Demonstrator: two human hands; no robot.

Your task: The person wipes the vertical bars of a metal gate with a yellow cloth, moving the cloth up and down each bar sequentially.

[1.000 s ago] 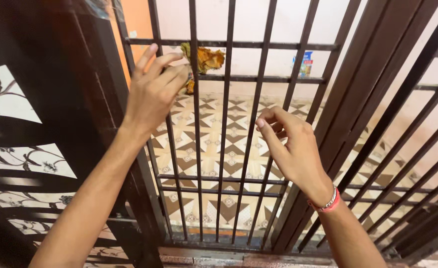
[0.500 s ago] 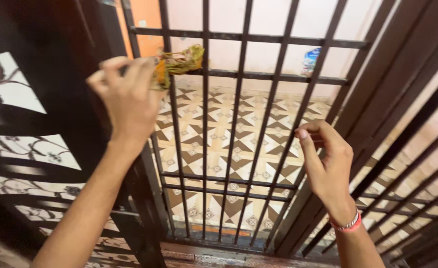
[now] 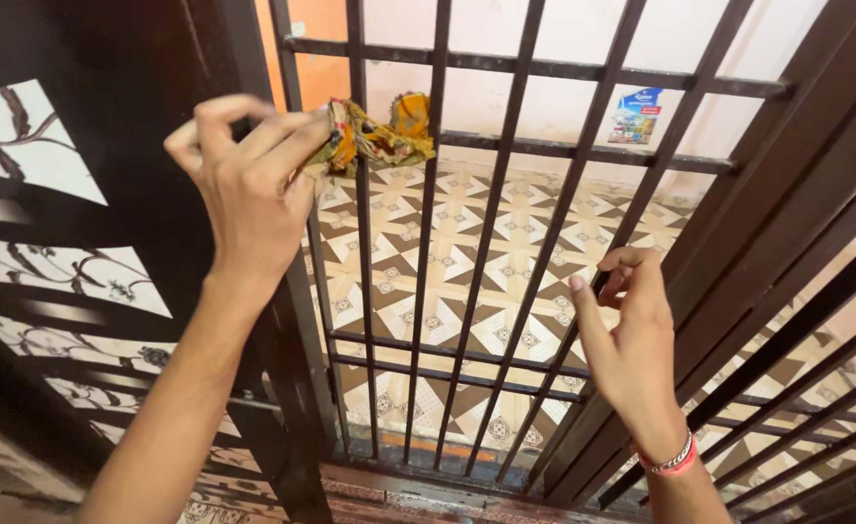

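- Whereas a second ago the left hand (image 3: 248, 184) lay against the bars with its fingers spread over the crumpled yellow and orange patterned cloth (image 3: 379, 136), it now pinches one end of that cloth between thumb and fingertips, drawn toward the left edge of the dark brown metal grille gate (image 3: 505, 291).
- Since half a second ago the cloth has stretched out sideways; its far end sits at the upper horizontal bar between two upright bars, seemingly looped or knotted there, so the pull appears to be loosening it without freeing it.
- Right hand (image 3: 631, 349), marked by a red and silver wristband (image 3: 670, 458), has dropped lower and come off the bars; its fingers are loosely curled, index extended, holding nothing, near an upright bar but apart from it.
- Cloth position: touching the left hand at its near end, well apart from and above the right hand.
- Background: beige and brown geometric floor tiles (image 3: 447, 272) beyond the gate, and a small blue packet (image 3: 636, 114) hanging at the upper bar.
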